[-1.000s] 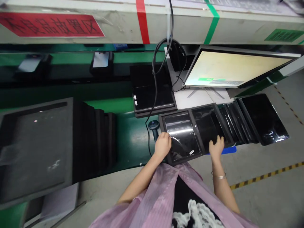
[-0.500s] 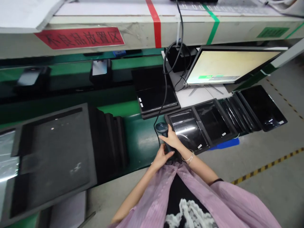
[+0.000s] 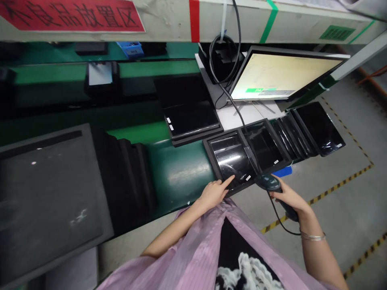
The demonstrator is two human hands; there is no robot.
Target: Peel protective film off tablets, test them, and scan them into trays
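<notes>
Far left, a broad dark-grey foam pad (image 3: 45, 189) beside a glossy green conveyor belt (image 3: 178, 173); farther up, a stack of flat black display panels (image 3: 190, 119). Now the left hand (image 3: 213, 193): no pinch, fingers loosely curled, index finger (image 3: 227, 182) stretched toward a glossy black panel (image 3: 229, 159) in a black-framed tray, contact unclear, white label (image 3: 248, 177) close by. Right hand (image 3: 287, 197) closed around a black corded handheld barcode scanner (image 3: 269, 182), right at the tray's near corner. Then a second black panel (image 3: 263, 147), a leaning row of panels (image 3: 290, 139), one last black panel (image 3: 319, 128). Labelled panels still laid out, none in hand.
</notes>
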